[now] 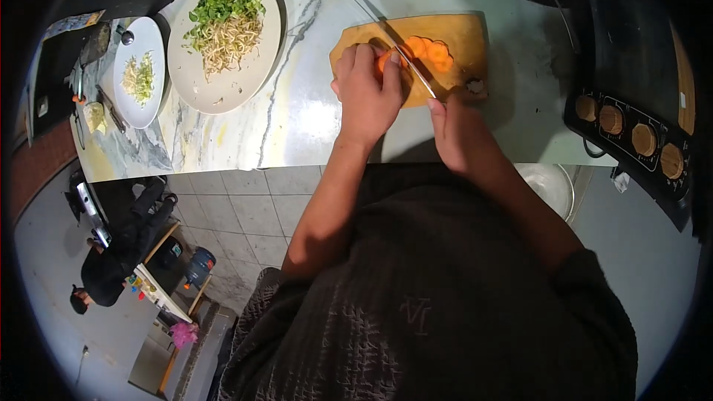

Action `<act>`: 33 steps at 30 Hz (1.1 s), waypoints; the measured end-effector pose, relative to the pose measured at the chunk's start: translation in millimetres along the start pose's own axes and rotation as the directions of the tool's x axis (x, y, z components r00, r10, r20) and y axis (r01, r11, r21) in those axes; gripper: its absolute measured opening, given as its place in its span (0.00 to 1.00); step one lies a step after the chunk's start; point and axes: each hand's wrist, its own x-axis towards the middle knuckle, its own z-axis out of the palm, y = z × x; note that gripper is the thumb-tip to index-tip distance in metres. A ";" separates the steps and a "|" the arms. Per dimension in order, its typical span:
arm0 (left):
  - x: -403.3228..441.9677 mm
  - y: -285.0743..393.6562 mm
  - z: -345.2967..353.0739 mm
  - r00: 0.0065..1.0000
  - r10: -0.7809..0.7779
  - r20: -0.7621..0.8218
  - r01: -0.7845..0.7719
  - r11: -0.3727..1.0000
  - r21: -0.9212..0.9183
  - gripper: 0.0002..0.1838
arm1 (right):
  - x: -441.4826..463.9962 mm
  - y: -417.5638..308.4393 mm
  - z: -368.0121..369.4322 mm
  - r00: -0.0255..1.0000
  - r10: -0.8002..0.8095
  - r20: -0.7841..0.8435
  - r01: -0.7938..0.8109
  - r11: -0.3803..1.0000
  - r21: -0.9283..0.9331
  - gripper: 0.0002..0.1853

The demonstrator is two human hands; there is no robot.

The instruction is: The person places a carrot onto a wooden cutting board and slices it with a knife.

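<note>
On a wooden cutting board (464,33) lies a carrot (384,64), partly hidden under my left hand (369,96), whose fingers are wrapped over it. My right hand (462,132) is closed round the handle of a knife (413,67). The long thin blade slants up and left across the board, right beside the carrot. Several round carrot slices (431,52) lie overlapping to the right of the blade. A small pale scrap (474,87) rests near the board's lower right corner.
Left on the marble counter (312,96), a large plate (230,100) holds chopped greens and bean sprouts. A smaller oval plate (141,115) carries a spoon and finely chopped bits. A black stove with knobs (643,139) stands at right. Another person (104,275) is far left.
</note>
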 end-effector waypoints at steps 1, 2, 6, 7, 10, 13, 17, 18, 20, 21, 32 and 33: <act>-0.6 0.4 -0.3 1.000 -0.003 0.007 0.003 1.000 -0.001 0.10 | -3.8 0.5 2.0 0.999 0.033 0.011 -0.033 0.999 0.026 0.19; 1.4 0.8 -0.5 1.000 -0.011 0.018 0.011 1.000 0.001 0.10 | 3.1 1.1 3.8 0.999 0.043 0.006 -0.043 0.999 0.029 0.19; 0.0 1.7 -1.1 1.000 -0.009 0.003 0.009 1.000 -0.028 0.10 | 0.8 7.9 12.6 1.000 0.008 0.015 -0.009 0.999 0.031 0.24; 4.4 2.6 0.3 1.000 -0.002 -0.007 0.002 0.999 -0.038 0.10 | -2.1 11.3 9.6 0.999 0.018 0.035 -0.019 0.999 0.026 0.24; -1.2 0.3 -1.7 0.999 -0.042 0.031 0.042 0.999 -0.020 0.11 | -10.9 15.4 9.2 0.997 0.071 0.028 -0.072 0.997 0.022 0.23; 1.5 1.6 -3.8 0.998 -0.055 0.041 0.057 0.997 -0.047 0.12 | -10.3 18.5 14.3 0.996 0.088 -0.008 -0.088 0.996 0.027 0.23; 2.1 -0.4 -7.5 0.996 -0.052 0.069 0.052 0.999 -0.002 0.12 | -17.1 15.9 -1.4 0.997 0.079 -0.014 -0.079 0.997 0.009 0.24; 3.0 0.1 -7.7 0.993 -0.072 0.091 0.072 0.997 0.000 0.13 | -20.0 18.0 -5.6 0.996 0.091 -0.004 -0.091 0.995 0.045 0.24; 1.8 1.3 -8.9 0.994 -0.066 0.091 0.066 0.998 -0.001 0.13 | -26.9 18.6 -12.5 0.995 0.101 0.006 -0.101 0.991 0.084 0.25; 1.8 1.7 -8.6 0.993 -0.067 0.092 0.068 0.998 -0.004 0.13 | -29.5 17.0 -17.8 0.993 0.115 0.007 -0.115 0.985 0.128 0.25; -5.6 3.4 -13.5 0.996 -0.015 0.093 0.011 0.999 0.050 0.13 | -24.8 12.2 -22.6 0.992 0.118 -0.032 -0.106 0.959 0.263 0.21; -6.6 2.9 -13.7 0.997 0.007 0.081 -0.013 0.997 0.072 0.12 | -24.4 11.7 -21.6 0.994 0.104 -0.034 -0.092 0.963 0.253 0.21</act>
